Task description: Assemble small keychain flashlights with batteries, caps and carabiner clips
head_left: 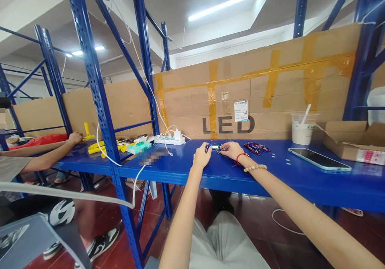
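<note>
Near the table's front edge, my left hand (202, 156) is closed, with a small dark blue piece (207, 147) between its fingertips. My right hand (232, 151), with a red cord and a beaded bracelet at its wrist, has its fingertips pinched on a small metallic piece (218, 150). Between both hands sits a small green and whitish part (215, 146), too small to name. To the right of my right hand lies a pile of slim, shiny red and blue pieces (256, 148), with several small pale discs (288, 161) beyond it.
On the blue table (180, 168), a phone (319, 159), a cup with a straw (303, 130) and an open cardboard box (345, 140) stand right. A white power strip (170, 140) and yellow tools (99, 146) lie left. A blue post (99, 84) separates me from another person's arm (54, 146).
</note>
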`<move>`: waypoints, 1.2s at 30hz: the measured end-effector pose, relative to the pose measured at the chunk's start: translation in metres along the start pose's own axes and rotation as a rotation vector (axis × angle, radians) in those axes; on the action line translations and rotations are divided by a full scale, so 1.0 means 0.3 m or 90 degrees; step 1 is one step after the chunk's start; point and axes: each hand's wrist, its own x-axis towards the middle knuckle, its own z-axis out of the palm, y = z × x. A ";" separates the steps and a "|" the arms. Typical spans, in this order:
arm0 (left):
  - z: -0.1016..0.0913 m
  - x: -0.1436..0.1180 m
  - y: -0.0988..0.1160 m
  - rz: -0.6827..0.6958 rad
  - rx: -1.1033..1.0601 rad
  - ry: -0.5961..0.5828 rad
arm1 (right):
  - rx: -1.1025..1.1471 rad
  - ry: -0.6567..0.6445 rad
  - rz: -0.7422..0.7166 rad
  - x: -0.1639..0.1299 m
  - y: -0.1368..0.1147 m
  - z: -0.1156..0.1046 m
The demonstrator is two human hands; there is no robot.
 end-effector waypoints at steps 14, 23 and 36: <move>0.002 0.017 -0.013 0.026 0.022 0.010 | 0.018 -0.007 0.035 -0.002 -0.010 -0.006; 0.009 0.031 -0.024 -0.036 -0.020 0.043 | 0.007 -0.027 0.030 -0.007 -0.021 -0.011; 0.029 0.032 -0.042 -0.024 -0.004 -0.006 | 0.006 -0.050 0.029 -0.023 -0.038 -0.032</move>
